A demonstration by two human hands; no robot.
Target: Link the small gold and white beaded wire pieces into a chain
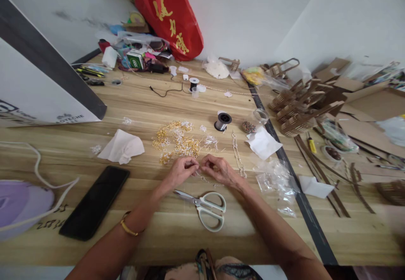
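My left hand [183, 171] and my right hand [220, 169] meet over the middle of the table, fingers pinched close together. Between them runs a thin silvery chain [207, 181], one end at my left fingertips and the rest trailing under my right hand. Whatever sits in my right fingertips is too small to make out. Just beyond the hands lies a pile of gold and silver beads [183, 142], with short metal pins [211, 141] at its right. Scissors [205, 207] with pale handles rest on the wood below my hands. Another chain [236, 155] lies to the right.
A wire spool [223, 121] stands behind the beads, with a glass jar [261, 116] to its right. A black phone [95, 202] and a crumpled tissue [122, 147] lie at left. Clear plastic bags [275, 183] are at right, near woven baskets [294, 107]. A white box [41, 81] stands far left.
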